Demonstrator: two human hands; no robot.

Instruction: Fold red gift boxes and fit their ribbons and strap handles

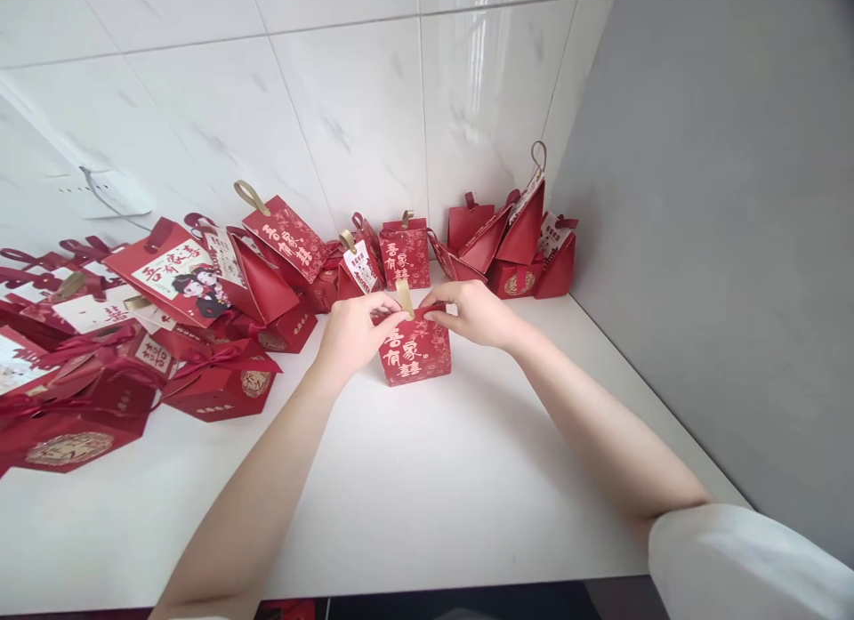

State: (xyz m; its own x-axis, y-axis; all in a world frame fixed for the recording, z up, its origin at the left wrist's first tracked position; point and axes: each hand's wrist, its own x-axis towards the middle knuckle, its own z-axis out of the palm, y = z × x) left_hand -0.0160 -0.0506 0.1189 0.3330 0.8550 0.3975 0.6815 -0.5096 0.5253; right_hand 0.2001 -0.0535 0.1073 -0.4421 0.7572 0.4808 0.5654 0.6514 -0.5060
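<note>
We cannot see inside the patterned box [417, 358]; fingers partly cover its top edge. The crowded ribboned boxes [223, 384] at left run out of frame, contents likewise hidden. The patterned box stands on the table [414, 487], red with white characters and a gold strap [404, 296]. We note left hand [360, 328] and right hand [472, 312] pinching its top.

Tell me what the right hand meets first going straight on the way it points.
First the red box whose top edge the right hand touches; beyond, probably the gold loop, then the left hand, though depth is unclear.
</note>
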